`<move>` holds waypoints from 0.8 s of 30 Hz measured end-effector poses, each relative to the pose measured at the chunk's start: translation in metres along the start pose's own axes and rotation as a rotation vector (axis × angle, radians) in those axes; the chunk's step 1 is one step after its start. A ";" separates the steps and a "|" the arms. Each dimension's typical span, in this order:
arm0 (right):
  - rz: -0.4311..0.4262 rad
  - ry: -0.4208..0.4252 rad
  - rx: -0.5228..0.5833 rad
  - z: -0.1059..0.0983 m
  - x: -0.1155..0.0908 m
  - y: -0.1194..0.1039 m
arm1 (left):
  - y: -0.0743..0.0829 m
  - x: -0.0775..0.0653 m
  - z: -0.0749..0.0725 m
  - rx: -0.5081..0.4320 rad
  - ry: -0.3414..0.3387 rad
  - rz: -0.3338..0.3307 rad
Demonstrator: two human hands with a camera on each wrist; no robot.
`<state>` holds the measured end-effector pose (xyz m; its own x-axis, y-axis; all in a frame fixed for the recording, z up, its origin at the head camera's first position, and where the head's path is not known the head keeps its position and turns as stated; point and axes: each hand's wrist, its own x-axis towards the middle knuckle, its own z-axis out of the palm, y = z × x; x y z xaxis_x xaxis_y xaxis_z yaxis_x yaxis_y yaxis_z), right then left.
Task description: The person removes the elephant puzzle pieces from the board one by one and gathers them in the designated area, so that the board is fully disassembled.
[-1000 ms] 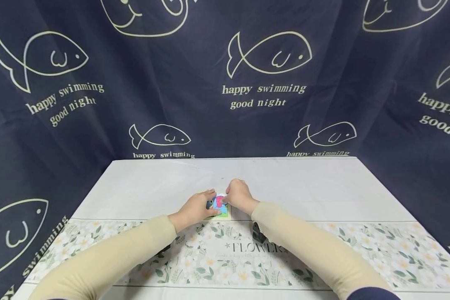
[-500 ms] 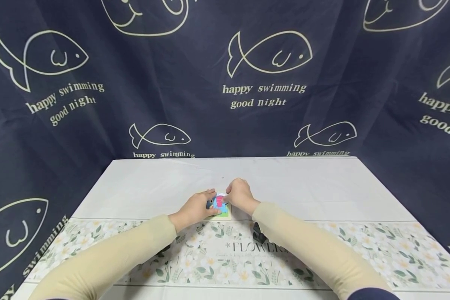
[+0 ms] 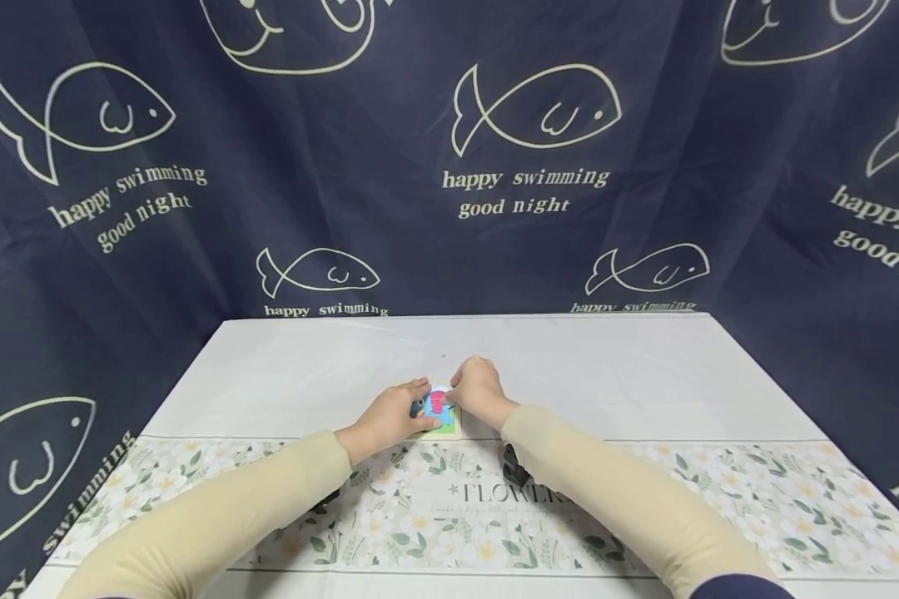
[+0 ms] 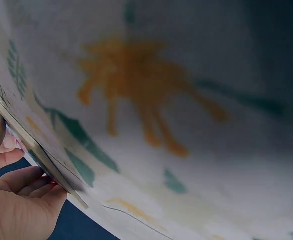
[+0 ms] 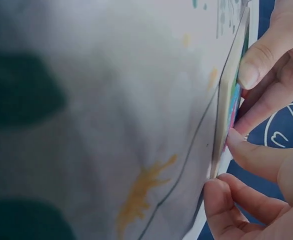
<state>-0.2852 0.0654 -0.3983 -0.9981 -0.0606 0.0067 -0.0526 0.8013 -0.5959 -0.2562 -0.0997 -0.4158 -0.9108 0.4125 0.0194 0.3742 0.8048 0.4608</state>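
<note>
A small jigsaw puzzle board (image 3: 447, 428) with a blue, green and pink picture lies on the table in the head view. My left hand (image 3: 386, 416) holds it from the left, thumb on the near part of the picture and fingers at the far side. From the right, my right hand (image 3: 481, 391) pinches the board's edge; its thumb (image 5: 241, 145) presses on the face by the pink part, and curled fingers (image 5: 217, 197) meet the rim in the right wrist view. The board's pale wooden side (image 4: 51, 165) shows in the left wrist view. Fingers hide much of the picture.
The white table (image 3: 607, 366) has a floral printed band (image 3: 449, 541) along its near part. Behind it hangs a dark blue curtain (image 3: 419, 216) with fish drawings. A black device (image 3: 514, 466) sits under the right wrist.
Both hands and the board keep almost the same places. My right thumb has shifted very slightly beside the pink part.
</note>
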 end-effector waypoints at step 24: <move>0.157 -0.062 0.215 -0.001 0.008 0.009 | 0.003 0.002 0.000 0.008 -0.007 -0.007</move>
<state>-0.2941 0.0734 -0.4027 -0.9894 0.0128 -0.1448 0.1172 0.6594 -0.7426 -0.2565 -0.0967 -0.4140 -0.9120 0.4100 0.0105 0.3698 0.8109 0.4536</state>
